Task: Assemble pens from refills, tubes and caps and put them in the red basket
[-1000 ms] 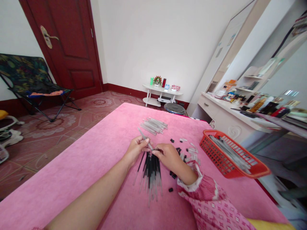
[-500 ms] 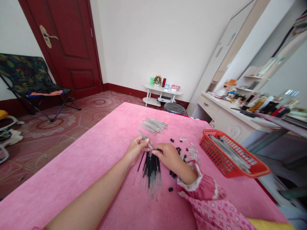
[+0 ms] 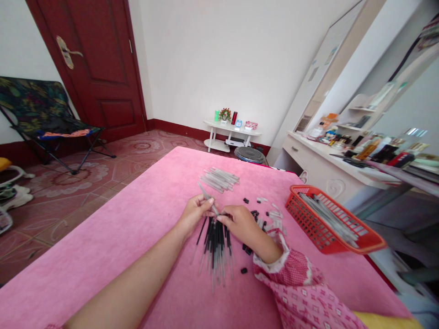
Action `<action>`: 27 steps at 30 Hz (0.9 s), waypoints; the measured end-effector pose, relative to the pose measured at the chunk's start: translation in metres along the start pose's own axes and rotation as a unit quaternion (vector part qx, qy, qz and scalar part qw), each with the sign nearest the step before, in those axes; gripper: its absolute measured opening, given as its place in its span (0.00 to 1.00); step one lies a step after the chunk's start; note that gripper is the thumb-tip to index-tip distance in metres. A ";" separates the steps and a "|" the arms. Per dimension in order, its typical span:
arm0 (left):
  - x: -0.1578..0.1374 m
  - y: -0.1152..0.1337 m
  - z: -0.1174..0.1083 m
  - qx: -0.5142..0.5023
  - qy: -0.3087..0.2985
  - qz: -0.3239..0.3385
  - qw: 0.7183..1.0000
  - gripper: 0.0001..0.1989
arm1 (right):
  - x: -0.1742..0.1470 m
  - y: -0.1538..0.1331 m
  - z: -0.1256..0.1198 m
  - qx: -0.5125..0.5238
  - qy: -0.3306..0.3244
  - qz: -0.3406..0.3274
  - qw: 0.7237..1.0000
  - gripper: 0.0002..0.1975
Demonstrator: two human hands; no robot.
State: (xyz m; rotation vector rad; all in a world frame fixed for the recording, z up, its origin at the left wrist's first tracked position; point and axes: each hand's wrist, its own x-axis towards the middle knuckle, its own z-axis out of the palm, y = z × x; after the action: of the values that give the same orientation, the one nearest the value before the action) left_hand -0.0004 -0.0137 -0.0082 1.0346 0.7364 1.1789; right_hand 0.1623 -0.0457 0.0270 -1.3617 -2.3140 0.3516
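My left hand (image 3: 196,211) is closed around a slim, greyish translucent pen barrel (image 3: 203,189), tilted with its upper end to the left. At the barrel's lower end, the fingers of my right hand (image 3: 237,220) are pinched together; what they hold is hidden. Just below both hands, a fan of pen refills (image 3: 215,246), black at the top and pale lower down, lies on the pink cloth. Beyond my hands is a pile of pale pen barrels (image 3: 220,179). Small black caps (image 3: 243,270) and clear plastic pieces (image 3: 276,223) are scattered around my right hand and forearm.
The pink-covered table (image 3: 137,228) spreads under everything. At its right edge stands an orange-red plastic basket (image 3: 308,228) with long grey pens or barrels inside. Farther right is a white dressing table (image 3: 318,160) crowded with bottles. A folding chair (image 3: 58,123) stands left by the door.
My right hand has shifted very slightly, and a refill beneath it lies a little farther right. My left hand still holds the pen barrel in nearly the same place.
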 end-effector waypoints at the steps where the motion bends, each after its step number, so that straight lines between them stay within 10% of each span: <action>1: 0.000 0.000 0.000 0.003 0.000 0.001 1.000 0.15 | 0.000 0.000 0.000 -0.002 -0.004 0.000 1.000 0.09; 27: 0.001 -0.002 0.000 0.014 -0.008 0.001 1.000 0.14 | 0.000 -0.002 -0.002 -0.004 -0.019 -0.005 1.000 0.08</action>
State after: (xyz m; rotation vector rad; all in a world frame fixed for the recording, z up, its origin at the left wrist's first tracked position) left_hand 0.0000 -0.0128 -0.0099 1.0669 0.7416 1.1631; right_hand 0.1619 -0.0466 0.0298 -1.3571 -2.3544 0.3683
